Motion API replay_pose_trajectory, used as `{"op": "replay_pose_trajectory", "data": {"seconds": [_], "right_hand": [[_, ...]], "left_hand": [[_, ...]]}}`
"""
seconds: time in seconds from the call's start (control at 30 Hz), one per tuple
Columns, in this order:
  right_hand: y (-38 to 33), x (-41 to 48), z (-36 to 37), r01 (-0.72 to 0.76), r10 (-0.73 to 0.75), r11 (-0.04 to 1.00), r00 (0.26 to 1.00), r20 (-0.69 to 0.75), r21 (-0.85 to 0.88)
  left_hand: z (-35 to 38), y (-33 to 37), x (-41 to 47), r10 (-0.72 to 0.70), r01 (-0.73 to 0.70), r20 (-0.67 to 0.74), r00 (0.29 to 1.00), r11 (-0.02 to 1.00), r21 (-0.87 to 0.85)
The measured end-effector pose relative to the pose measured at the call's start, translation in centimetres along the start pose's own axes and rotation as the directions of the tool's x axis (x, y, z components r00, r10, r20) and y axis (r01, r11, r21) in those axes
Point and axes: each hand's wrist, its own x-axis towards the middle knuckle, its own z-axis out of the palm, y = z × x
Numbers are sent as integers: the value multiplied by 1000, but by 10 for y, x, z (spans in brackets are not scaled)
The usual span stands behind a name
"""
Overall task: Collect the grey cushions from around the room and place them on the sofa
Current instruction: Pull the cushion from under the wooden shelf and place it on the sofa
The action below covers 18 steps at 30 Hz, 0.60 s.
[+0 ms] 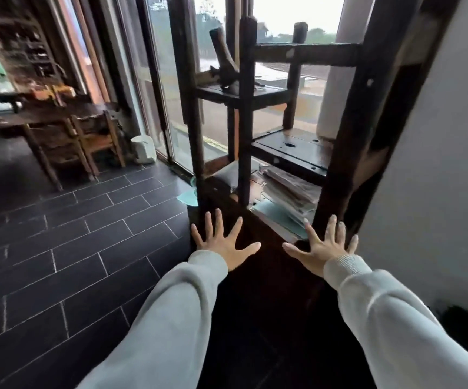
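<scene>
A grey cushion (228,174) lies on the lowest level of a dark wooden shelf unit (245,113), partly hidden behind the unit's posts. My left hand (221,242) is stretched out in front of me with fingers spread, holding nothing, below and a little left of the cushion. My right hand (322,247) is likewise spread and empty, in front of the shelf's right post. Both arms wear pale grey sleeves. No sofa is in view.
A stack of papers and folders (286,203) lies on the bottom shelf beside the cushion. Glass doors (168,80) stand behind the shelf. A wooden table with chairs (67,130) is at the left over dark floor tiles (72,248). A white wall (437,164) is at the right.
</scene>
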Motion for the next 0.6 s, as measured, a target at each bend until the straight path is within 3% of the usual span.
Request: {"op": "replay_pose_trajectory", "data": {"seconds": [0.27,0.4,0.6], "right_hand": [[-192,113,9,97,-97,995,994,58,9],[-244,165,15,96,-96,995,991,96,0],[-283,259,27,90,-110,990,975,195,107]], "left_hand": [[-63,-173,137,-99,92,63,993,991,100],[-69,-208,202,-101,100,57,993,995,19],[-49,-217,298,-98,113,155,983,989,-92]]}}
